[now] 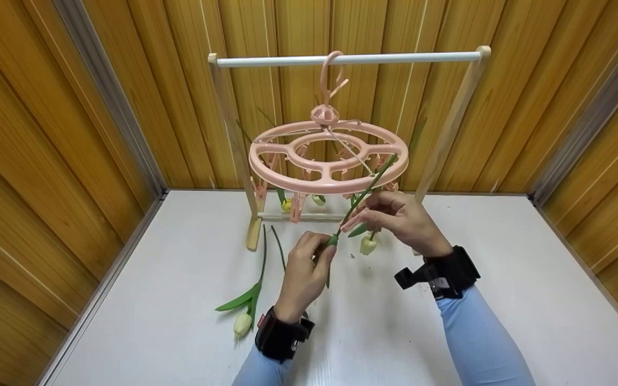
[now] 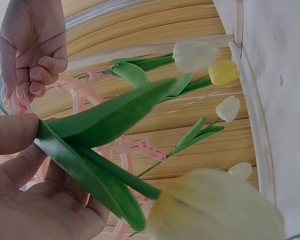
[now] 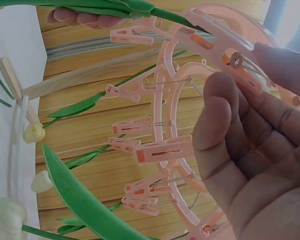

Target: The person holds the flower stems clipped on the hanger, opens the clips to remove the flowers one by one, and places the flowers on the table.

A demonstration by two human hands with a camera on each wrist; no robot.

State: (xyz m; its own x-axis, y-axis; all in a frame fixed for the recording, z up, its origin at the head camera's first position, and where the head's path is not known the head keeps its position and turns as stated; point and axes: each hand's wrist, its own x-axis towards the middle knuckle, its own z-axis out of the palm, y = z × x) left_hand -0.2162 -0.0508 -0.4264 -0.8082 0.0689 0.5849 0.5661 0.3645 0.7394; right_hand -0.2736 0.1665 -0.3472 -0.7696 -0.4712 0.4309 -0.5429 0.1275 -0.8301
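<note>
My left hand (image 1: pixel 304 268) pinches an artificial tulip by its green stem and leaves, thumb on top. The pale tulip head (image 2: pixel 215 207) points down toward the table, while its bare stem (image 1: pixel 367 192) slants up in front of the round hanger. With thumb and fingers my right hand (image 1: pixel 408 222) pinches the handle end of a pink clothespin (image 3: pixel 215 47). That clothespin lies against the tulip stem in the right wrist view; I cannot tell whether its jaws are around the stem. The pink round drying hanger (image 1: pixel 324 185) hangs just behind both hands.
The hanger's hook (image 1: pixel 325 80) sits over the white bar (image 1: pixel 405 58) of a wooden rack. Several tulips hang head-down from its clothespins, including a yellow one (image 2: pixel 224 73). A pale tulip (image 1: pixel 242 324) lies on the white table (image 1: pixel 153 321), another stem (image 1: pixel 278 246) beside it.
</note>
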